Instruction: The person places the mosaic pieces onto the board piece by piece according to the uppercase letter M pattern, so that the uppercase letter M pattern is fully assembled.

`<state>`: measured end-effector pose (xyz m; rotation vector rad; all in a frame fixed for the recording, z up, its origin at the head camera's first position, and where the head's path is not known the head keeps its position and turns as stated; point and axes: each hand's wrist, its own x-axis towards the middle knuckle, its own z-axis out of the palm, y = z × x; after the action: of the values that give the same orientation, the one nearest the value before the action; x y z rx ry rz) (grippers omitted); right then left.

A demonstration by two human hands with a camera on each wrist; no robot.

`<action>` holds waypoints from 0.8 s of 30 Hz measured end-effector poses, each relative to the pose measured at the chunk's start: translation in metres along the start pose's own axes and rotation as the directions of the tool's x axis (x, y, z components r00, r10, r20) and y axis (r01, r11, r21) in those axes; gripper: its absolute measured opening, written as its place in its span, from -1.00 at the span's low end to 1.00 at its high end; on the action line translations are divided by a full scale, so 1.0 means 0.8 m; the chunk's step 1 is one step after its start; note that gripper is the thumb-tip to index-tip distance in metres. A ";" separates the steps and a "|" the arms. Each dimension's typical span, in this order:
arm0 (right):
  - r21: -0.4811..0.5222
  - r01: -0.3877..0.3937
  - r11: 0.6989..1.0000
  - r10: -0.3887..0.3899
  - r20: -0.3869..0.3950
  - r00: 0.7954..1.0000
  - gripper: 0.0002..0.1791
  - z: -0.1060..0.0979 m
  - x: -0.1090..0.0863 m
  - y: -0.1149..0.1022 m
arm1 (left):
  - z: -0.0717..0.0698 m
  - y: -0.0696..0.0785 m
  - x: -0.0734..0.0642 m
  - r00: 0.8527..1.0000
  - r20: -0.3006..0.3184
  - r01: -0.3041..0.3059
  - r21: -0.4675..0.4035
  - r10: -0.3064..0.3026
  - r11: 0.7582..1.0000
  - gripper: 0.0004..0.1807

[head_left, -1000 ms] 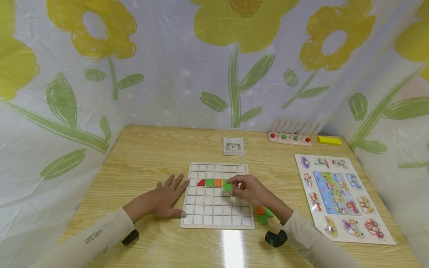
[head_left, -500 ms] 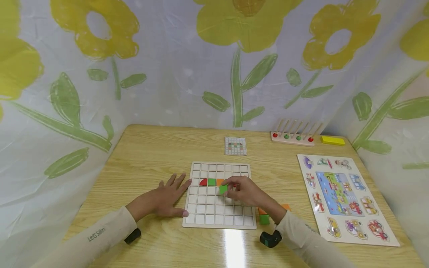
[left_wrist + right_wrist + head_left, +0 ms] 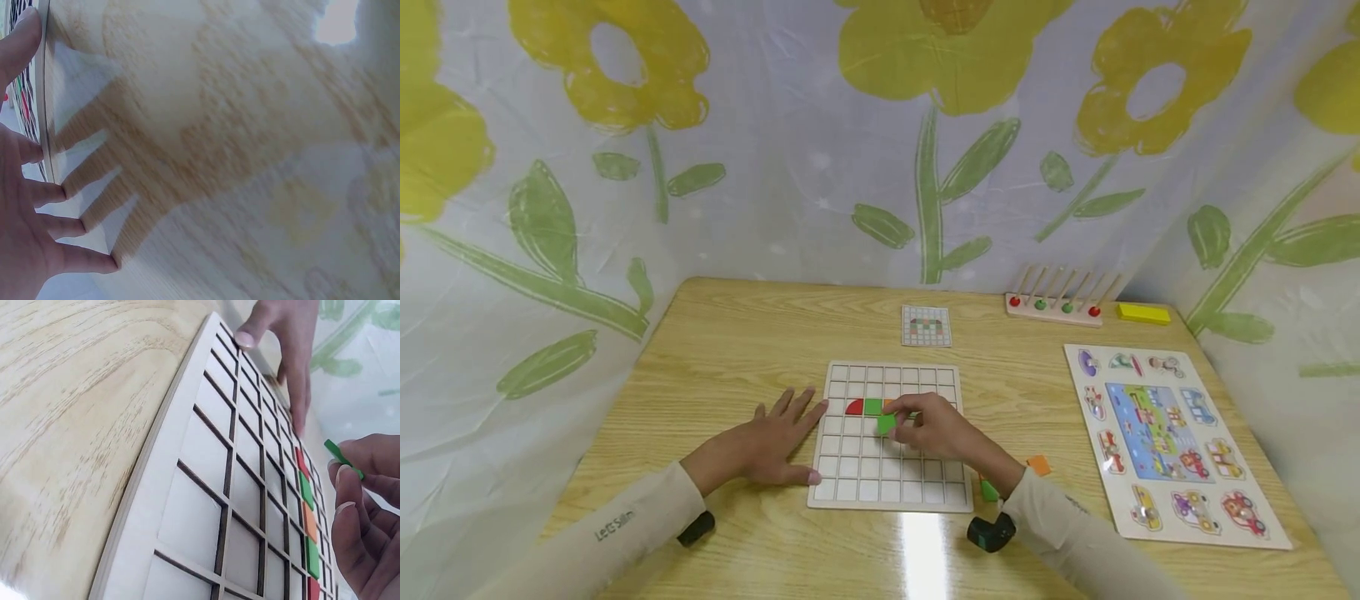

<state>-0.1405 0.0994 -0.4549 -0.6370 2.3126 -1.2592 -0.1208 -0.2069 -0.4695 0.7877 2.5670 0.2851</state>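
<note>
A pale grid board lies on the table. My right hand is over it, pinching a green square tile between thumb and fingers; in the right wrist view this tile is raised off the grid. One row of cells holds a red rounded piece, a green tile, an orange tile, another green tile and a second red piece. In the head view my right hand hides part of that row. My left hand rests with spread fingers along the board's left edge.
Loose orange and green tiles lie right of the board, partly behind the right forearm. A small pattern card lies beyond. Further right are a peg stand, a yellow block and a picture puzzle.
My right hand has moved left across the board with the green tile, from the row's right part to just below the orange tile. The left hand has stayed at the board's edge.
</note>
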 end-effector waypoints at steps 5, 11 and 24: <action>-0.001 0.024 1.000 -0.024 0.009 1.000 -0.67 0.003 0.005 0.001 | 0.000 -0.002 0.001 1.000 0.009 0.010 0.006 -0.010 1.000 0.18; -0.008 0.033 0.999 -0.033 0.012 0.999 -0.67 0.005 0.007 0.002 | -0.001 -0.001 0.002 1.000 0.012 0.007 -0.005 -0.007 1.000 0.18; -0.017 0.007 1.000 -0.007 -0.004 1.000 -0.68 0.011 0.011 0.001 | 0.000 0.000 0.002 1.000 0.013 0.023 -0.018 -0.023 1.000 0.21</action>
<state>-0.1427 0.0887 -0.4611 -0.6494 2.3290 -1.2463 -0.1220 -0.2057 -0.4702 0.7506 2.5559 0.2954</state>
